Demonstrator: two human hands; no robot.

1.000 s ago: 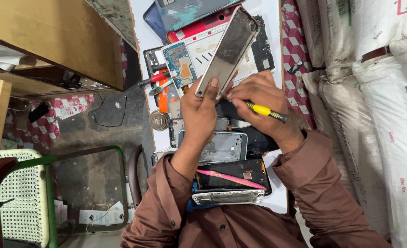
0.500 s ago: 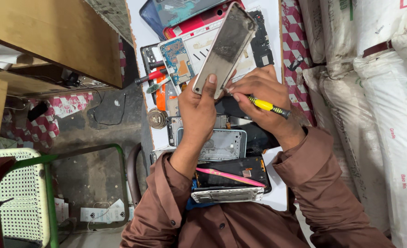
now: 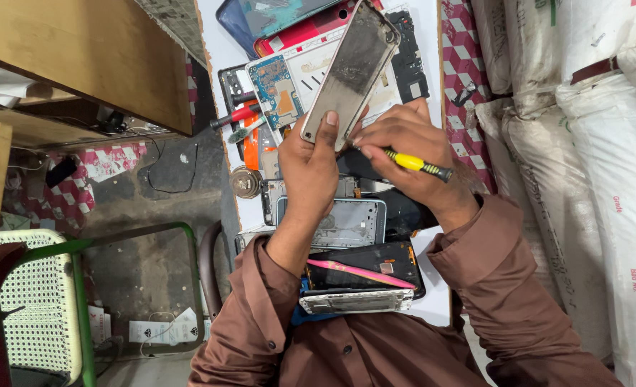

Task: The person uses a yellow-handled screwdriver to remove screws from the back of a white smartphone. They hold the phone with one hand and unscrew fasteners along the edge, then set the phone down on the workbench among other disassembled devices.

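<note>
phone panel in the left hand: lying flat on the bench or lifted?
Lifted. The left hand grips the grey phone panel at its lower end, tilted above the circuit board and other parts; the right hand with the yellow-handled screwdriver touches its edge.

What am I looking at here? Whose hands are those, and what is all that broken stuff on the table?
The camera sits on a person's head and looks down, so you see their own two hands and brown sleeves. The left hand holds up a flat, scuffed silver phone panel. The right hand holds a yellow-handled screwdriver against the panel's lower edge. Below them, the white table is crowded with phone pieces: a blue circuit board, a silver phone frame, a black phone with a pink strip across it, and a red-handled tool.
</note>
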